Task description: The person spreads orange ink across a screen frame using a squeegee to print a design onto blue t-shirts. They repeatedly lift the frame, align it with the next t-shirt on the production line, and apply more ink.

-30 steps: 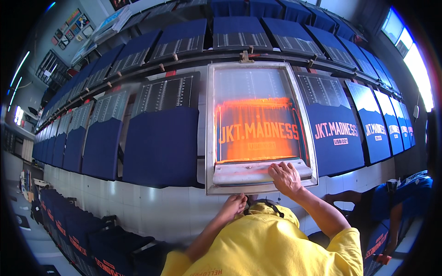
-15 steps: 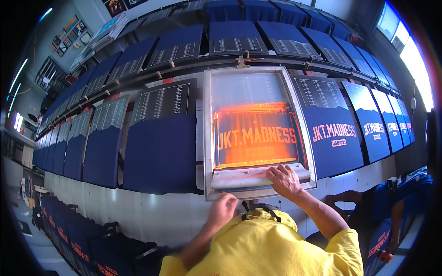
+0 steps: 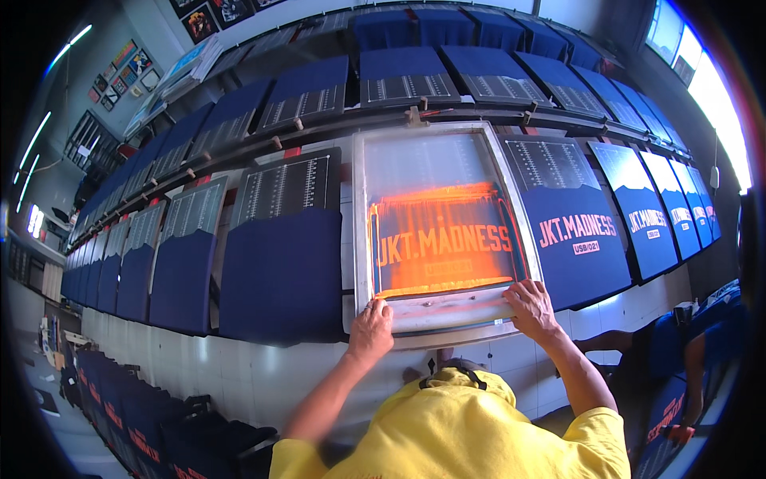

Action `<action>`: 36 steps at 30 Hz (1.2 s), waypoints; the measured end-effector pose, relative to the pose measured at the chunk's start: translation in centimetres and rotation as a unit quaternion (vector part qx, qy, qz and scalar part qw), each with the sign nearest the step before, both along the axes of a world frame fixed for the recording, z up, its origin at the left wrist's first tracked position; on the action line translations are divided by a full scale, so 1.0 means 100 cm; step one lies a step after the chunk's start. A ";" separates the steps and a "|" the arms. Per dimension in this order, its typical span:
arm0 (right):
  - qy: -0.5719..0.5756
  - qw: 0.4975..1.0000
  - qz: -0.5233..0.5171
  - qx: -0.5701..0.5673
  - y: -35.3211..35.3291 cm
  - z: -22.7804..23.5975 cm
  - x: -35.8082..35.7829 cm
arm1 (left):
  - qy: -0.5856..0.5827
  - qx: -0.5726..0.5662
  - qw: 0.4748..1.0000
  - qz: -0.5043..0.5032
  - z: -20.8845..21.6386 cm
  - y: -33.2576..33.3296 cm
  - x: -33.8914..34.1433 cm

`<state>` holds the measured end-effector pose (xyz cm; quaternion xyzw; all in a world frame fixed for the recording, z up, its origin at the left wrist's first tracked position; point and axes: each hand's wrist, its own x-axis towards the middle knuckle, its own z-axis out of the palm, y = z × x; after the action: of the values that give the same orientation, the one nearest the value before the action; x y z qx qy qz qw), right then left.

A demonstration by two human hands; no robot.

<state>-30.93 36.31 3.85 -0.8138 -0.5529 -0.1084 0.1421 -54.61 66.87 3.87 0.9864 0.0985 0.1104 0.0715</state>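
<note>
- While both hands are down at the near edge of the print table (image 3: 349, 263), the screen frame (image 3: 361, 215) sits over one station in its near row, between a plain navy shirt (image 3: 279, 275) and a printed one (image 3: 582, 275).
- As for progress: in the near row, the shirts right of the frame carry orange-pink lettering and the ones to the left are blank, so I'd call the right side done and the left side undone. Can't say whether the piece under the mesh has its print; the orange ink (image 3: 439, 267) hides too much.
- Frame's long axis runs from the table's near edge toward the middle rail (image 3: 335, 121), far end leaning a touch left. The lettering in the mesh reads right way up for the person.
- Squeegee (image 3: 447, 310) lies crosswise by the frame's near edge, roughly parallel to it.
- Left hand (image 3: 372, 330): fingers curled in on the frame's near-left corner, barely any gap.
- Right hand (image 3: 531, 310): fingers bent over the near-right corner, squeegee end right there too. Can't tell if it's pinching both.
- Flat or slightly raised? Honestly can't tell from this angle.
</note>
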 end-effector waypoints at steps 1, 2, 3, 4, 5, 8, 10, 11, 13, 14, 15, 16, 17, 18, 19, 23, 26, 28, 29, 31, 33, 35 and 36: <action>0.013 1.000 -0.004 -0.003 0.000 -0.004 -0.001 | 0.002 -0.003 1.000 0.009 -0.004 -0.002 0.000; 0.025 1.000 -0.008 -0.007 0.001 -0.006 0.000 | 0.004 -0.007 1.000 0.019 -0.007 -0.003 -0.001; 0.037 0.999 -0.012 -0.010 0.001 -0.008 0.001 | -0.012 -0.014 1.000 0.012 -0.009 -0.002 -0.002; 0.048 0.999 -0.011 -0.005 0.002 -0.007 0.003 | -0.028 -0.021 0.999 0.006 -0.007 0.001 -0.002; 0.058 0.998 -0.010 0.000 0.002 -0.005 0.005 | -0.044 -0.028 0.999 -0.001 -0.007 0.003 -0.001; 0.067 0.998 -0.008 0.008 0.004 0.003 0.003 | -0.027 -0.043 0.999 0.008 0.001 0.002 -0.003; 0.066 0.998 -0.015 0.005 0.004 0.006 0.000 | -0.027 -0.040 0.999 0.006 0.001 0.001 -0.004; 0.065 0.998 -0.013 0.000 0.002 0.005 -0.001 | -0.028 -0.040 0.999 0.004 -0.001 0.000 -0.005; 0.064 0.998 -0.006 -0.010 -0.001 -0.001 -0.002 | -0.061 -0.012 0.998 0.000 -0.012 -0.001 -0.007; 0.058 0.998 -0.013 -0.005 -0.001 -0.007 -0.001 | -0.077 0.002 0.997 -0.001 -0.018 0.000 -0.007; 0.053 0.998 -0.021 -0.001 0.001 -0.016 0.001 | -0.092 0.005 0.996 -0.001 -0.023 0.003 -0.005; 0.048 0.998 -0.029 0.003 0.005 -0.017 0.003 | -0.089 0.000 0.996 -0.001 -0.023 0.008 0.000; 0.046 0.999 -0.030 -0.004 0.010 -0.015 0.007 | -0.085 -0.006 0.996 -0.002 -0.023 0.015 0.006; 0.048 0.998 -0.033 -0.009 0.018 -0.015 0.013 | -0.082 -0.012 0.997 -0.002 -0.022 0.023 0.013; 0.048 0.998 -0.038 -0.012 0.027 -0.014 0.020 | -0.087 -0.015 0.996 -0.009 -0.017 0.033 0.026; 0.044 0.998 -0.043 -0.008 0.058 -0.014 0.053 | -0.087 -0.008 0.996 -0.020 -0.016 0.075 0.065; 0.050 0.998 -0.046 -0.009 0.086 -0.008 0.083 | -0.074 -0.021 0.997 -0.026 -0.011 0.107 0.098; 0.027 0.998 -0.056 0.006 0.102 -0.019 0.105 | -0.059 -0.048 0.997 -0.026 0.005 0.121 0.127; 0.032 0.997 -0.063 -0.006 0.111 -0.021 0.117 | -0.069 -0.046 0.996 -0.031 0.004 0.134 0.139; 0.043 0.996 -0.078 -0.028 0.129 -0.026 0.142 | -0.076 -0.045 0.995 -0.036 0.001 0.155 0.158; 0.034 0.997 -0.068 -0.001 0.139 -0.034 0.167 | -0.069 -0.045 0.996 -0.045 0.007 0.163 0.177; 0.040 0.998 -0.057 0.007 0.143 -0.033 0.181 | -0.058 -0.047 0.997 -0.033 0.012 0.163 0.184; 0.047 0.998 -0.052 0.002 0.147 -0.029 0.183 | -0.054 -0.048 0.997 -0.027 0.016 0.162 0.185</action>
<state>-12.64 51.02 0.93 -0.8454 -0.5022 -0.0782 0.1640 -36.11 83.04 5.47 0.9766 0.0735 0.1570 0.1273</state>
